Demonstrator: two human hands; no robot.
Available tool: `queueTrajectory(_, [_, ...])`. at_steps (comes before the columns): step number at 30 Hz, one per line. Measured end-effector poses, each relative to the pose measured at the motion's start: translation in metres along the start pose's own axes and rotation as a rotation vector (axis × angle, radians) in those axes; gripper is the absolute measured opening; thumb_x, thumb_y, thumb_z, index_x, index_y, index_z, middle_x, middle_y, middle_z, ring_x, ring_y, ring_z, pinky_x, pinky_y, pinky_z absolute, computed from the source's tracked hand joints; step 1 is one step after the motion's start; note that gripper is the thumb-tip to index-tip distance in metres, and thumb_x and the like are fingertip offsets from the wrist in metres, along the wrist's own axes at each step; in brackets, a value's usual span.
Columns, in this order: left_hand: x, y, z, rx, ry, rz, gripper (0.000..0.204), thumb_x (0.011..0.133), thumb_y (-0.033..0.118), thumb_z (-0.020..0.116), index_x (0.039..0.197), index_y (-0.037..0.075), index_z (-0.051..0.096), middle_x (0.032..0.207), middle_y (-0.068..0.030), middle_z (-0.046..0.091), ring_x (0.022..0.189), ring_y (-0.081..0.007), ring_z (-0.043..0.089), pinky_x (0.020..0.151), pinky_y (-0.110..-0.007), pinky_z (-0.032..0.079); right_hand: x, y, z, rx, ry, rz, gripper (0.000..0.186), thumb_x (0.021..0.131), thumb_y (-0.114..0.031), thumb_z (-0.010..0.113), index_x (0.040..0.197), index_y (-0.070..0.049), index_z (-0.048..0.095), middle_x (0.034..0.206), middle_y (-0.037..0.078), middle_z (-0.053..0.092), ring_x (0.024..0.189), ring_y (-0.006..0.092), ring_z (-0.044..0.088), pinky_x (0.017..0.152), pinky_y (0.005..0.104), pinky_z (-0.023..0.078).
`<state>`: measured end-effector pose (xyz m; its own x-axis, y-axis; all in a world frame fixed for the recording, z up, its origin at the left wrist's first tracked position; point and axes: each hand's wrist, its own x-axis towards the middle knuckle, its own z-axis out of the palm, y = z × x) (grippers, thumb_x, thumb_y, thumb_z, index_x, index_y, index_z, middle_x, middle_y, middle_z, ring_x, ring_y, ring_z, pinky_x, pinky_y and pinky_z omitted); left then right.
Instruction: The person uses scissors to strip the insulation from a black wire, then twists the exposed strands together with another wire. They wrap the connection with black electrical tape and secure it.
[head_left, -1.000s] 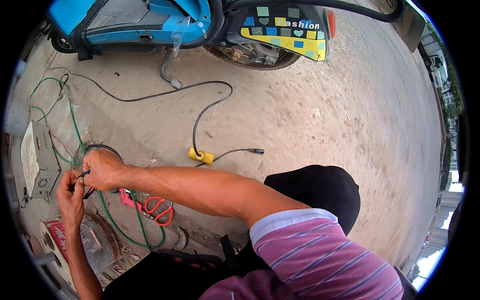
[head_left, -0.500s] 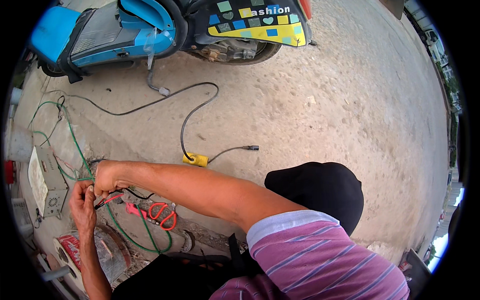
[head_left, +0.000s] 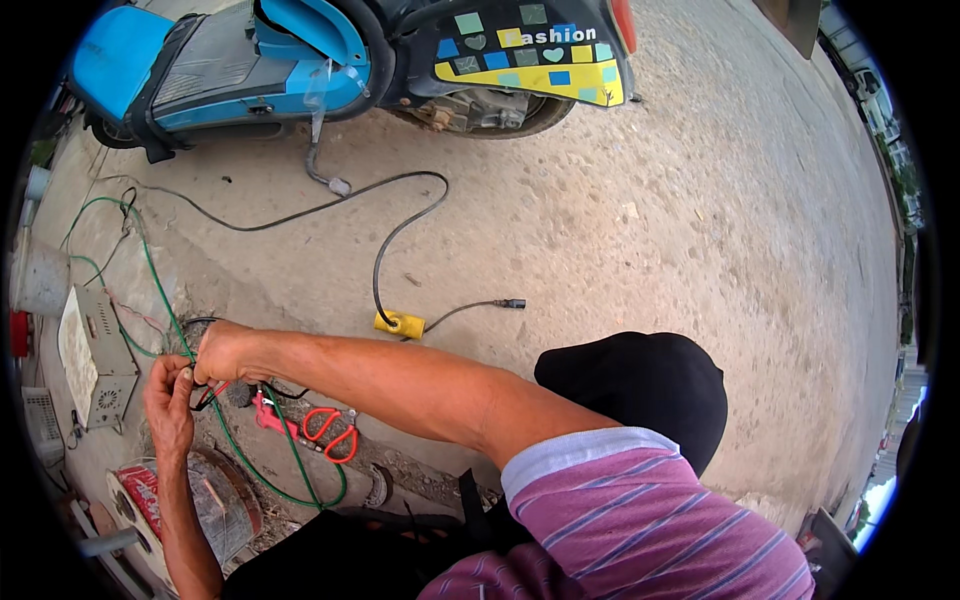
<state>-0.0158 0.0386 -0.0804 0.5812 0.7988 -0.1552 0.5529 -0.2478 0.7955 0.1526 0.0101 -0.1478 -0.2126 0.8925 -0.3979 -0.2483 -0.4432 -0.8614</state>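
At the lower left, my left hand point(head_left: 170, 400) pinches thin black and red wires point(head_left: 214, 392). My right hand point(head_left: 222, 350) is closed on the wires just above it, and the join between the fingers is hidden. A green cable point(head_left: 153, 270) runs past both hands and loops below. Right of the hands, under my right forearm, lie a pink tool point(head_left: 272, 415) and red-handled scissors point(head_left: 338, 437). A pale metal box point(head_left: 100, 365) with a fan grille stands left of my hands.
A blue scooter point(head_left: 110, 75) stands across the top. A yellow connector point(head_left: 405, 325) and black cable point(head_left: 413, 217) lie on the concrete point(head_left: 700, 250). A wire spool point(head_left: 145, 500) sits beside my left forearm. My black-clad knee point(head_left: 640, 380) is at the right.
The view has shifted, so scooter and box sit differently in the picture. My hands stay together on the wires; the small blue piece seen between my fingers earlier is now hidden.
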Motion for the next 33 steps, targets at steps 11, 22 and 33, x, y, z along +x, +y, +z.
queueTrajectory(11, [-0.001, 0.003, 0.005, 0.036, 0.049, 0.043, 0.006, 0.100, 0.006, 0.054, 0.100, 0.000, 0.056, 0.082, 0.0012, 0.055, 0.074, -0.0067, 0.050, 0.067, -0.023, 0.041, -0.006, -0.001, 0.002, -0.145, 0.113, -0.068, 0.012, 0.071, -0.012, 0.073, 0.065, -0.002, 0.070, 0.065, 0.010, 0.067, 0.059, 0.0182, 0.062, 0.056, 0.0353, 0.048])
queueTrajectory(22, [-0.003, -0.001, 0.007, 0.032, 0.020, -0.013, 0.004, 0.096, 0.004, 0.053, 0.097, 0.001, 0.055, 0.079, 0.0024, 0.054, 0.073, -0.0060, 0.048, 0.065, -0.023, 0.040, 0.002, 0.015, 0.004, -0.231, 0.082, -0.089, 0.015, 0.070, -0.019, 0.075, 0.074, -0.004, 0.071, 0.069, 0.008, 0.069, 0.064, 0.0172, 0.065, 0.060, 0.0338, 0.050])
queueTrajectory(33, [-0.004, -0.021, 0.006, 0.096, -0.026, -0.053, 0.006, 0.096, 0.008, 0.053, 0.092, 0.004, 0.051, 0.079, 0.0043, 0.045, 0.070, -0.0060, 0.040, 0.062, -0.023, 0.034, -0.071, -0.003, -0.093, -0.978, -0.139, -0.106, 0.063, 0.078, -0.035, 0.065, 0.132, -0.003, 0.059, 0.122, 0.017, 0.067, 0.113, 0.0316, 0.063, 0.098, 0.0395, 0.049])
